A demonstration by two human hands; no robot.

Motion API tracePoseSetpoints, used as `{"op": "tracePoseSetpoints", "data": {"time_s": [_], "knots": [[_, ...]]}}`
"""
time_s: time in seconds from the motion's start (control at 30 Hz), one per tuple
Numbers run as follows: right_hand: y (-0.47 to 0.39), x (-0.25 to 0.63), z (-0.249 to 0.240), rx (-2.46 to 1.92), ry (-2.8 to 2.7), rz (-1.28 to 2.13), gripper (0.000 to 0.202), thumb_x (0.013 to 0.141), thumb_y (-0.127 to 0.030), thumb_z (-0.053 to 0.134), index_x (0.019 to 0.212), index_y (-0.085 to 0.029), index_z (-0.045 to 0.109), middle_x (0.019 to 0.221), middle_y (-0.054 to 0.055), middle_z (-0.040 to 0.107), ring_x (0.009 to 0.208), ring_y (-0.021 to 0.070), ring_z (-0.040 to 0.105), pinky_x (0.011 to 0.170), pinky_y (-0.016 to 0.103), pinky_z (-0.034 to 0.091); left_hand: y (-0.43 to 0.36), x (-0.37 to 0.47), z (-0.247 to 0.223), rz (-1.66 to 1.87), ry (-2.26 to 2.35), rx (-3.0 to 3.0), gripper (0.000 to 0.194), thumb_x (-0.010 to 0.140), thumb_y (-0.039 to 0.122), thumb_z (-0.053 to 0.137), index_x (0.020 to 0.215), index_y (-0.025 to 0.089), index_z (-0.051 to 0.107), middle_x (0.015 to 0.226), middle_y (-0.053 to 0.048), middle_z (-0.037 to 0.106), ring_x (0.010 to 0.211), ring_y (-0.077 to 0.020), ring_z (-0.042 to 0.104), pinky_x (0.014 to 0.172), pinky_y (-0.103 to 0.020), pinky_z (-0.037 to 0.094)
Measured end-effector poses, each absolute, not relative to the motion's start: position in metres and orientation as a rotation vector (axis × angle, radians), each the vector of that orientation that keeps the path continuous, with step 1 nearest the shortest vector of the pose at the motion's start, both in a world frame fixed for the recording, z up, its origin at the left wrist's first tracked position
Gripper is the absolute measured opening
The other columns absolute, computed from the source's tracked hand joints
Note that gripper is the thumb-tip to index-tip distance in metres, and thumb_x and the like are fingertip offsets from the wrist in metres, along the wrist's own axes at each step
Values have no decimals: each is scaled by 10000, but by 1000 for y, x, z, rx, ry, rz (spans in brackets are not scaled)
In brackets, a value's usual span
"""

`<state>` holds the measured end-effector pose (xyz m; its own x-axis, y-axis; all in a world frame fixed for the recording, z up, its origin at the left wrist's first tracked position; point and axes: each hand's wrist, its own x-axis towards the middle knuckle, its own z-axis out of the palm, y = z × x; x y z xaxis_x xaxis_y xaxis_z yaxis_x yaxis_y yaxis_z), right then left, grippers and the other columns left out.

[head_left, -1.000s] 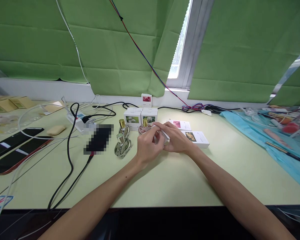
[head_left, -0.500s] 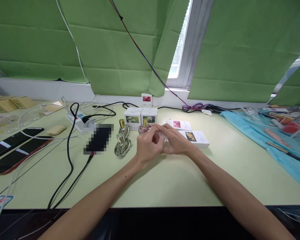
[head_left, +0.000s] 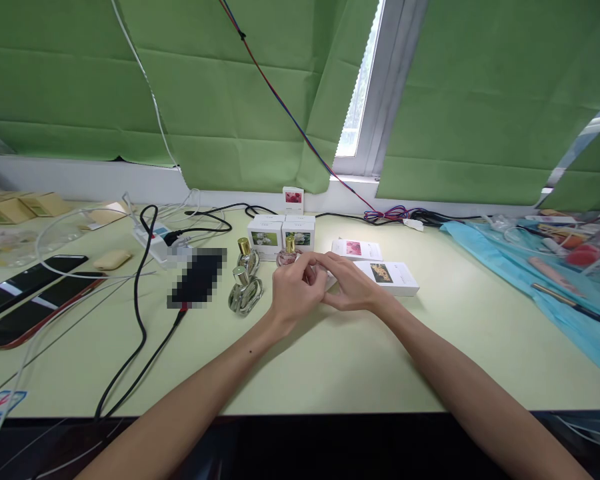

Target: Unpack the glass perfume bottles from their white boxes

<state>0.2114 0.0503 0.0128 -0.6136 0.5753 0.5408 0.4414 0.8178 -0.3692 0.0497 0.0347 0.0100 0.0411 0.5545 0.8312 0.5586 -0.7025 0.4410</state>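
My left hand (head_left: 300, 287) and my right hand (head_left: 349, 281) meet over the table, fingers bent and closed on a small white box (head_left: 331, 280). Most of that box is hidden by the fingers. Behind my left hand stands a pink perfume bottle (head_left: 287, 257) with a gold cap. To the left are two clear perfume bottles, one with a gold cap (head_left: 249, 258) and a nearer one with a silvery cap (head_left: 245, 293). Right of my right hand lies a white box with a yellow flower picture (head_left: 393, 277), and behind it a white box with a pink picture (head_left: 359, 249).
Two white boxes (head_left: 267, 239) stand behind the bottles. A pixelated dark device (head_left: 197, 279), a power strip (head_left: 155, 243), cables and two phones (head_left: 40, 310) occupy the left. Blue sheeting (head_left: 520, 280) with clutter lies at right. The table's front edge (head_left: 330, 413) runs below my forearms.
My right hand's fingers have shifted slightly, and both hands still close on the white box. The bottles and other boxes stay where they were.
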Motion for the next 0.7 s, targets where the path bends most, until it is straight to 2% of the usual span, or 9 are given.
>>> {"op": "tracePoseSetpoints", "data": {"time_s": [0.17, 0.5, 0.57, 0.7], "knots": [[52, 211, 9, -778, -2291, 293, 539, 804, -157, 585, 1333, -246, 543, 1074, 64, 712, 973, 262, 647, 853, 429, 547, 36, 49, 9, -1769, -1275, -2315, 86, 763, 124, 586, 750, 209, 592, 535, 69, 567, 450, -92, 514, 494, -222, 414], [52, 208, 7, -728, -2215, 333, 528, 815, -120, 539, 1326, -256, 532, 1078, 48, 734, 965, 231, 667, 828, 382, 542, 37, 47, 12, -1743, -1302, -2281, 76, 776, 140, 597, 745, 209, 592, 549, 66, 581, 461, -93, 518, 508, -224, 416], [53, 208, 5, -725, -2205, 343, 473, 810, -111, 530, 1261, -252, 566, 1052, 42, 734, 933, 223, 658, 802, 369, 537, 38, 46, 13, -1760, -1280, -2266, 78, 779, 137, 598, 745, 207, 591, 560, 68, 587, 460, -87, 512, 511, -221, 422], [55, 207, 1, -781, -2193, 287, 312, 781, -116, 518, 1056, -230, 615, 844, 23, 691, 765, 204, 605, 679, 335, 511, 39, 44, 17, -1815, -1267, -2249, 55, 828, 155, 602, 798, 199, 615, 651, 45, 650, 504, -85, 531, 556, -226, 458]]}}
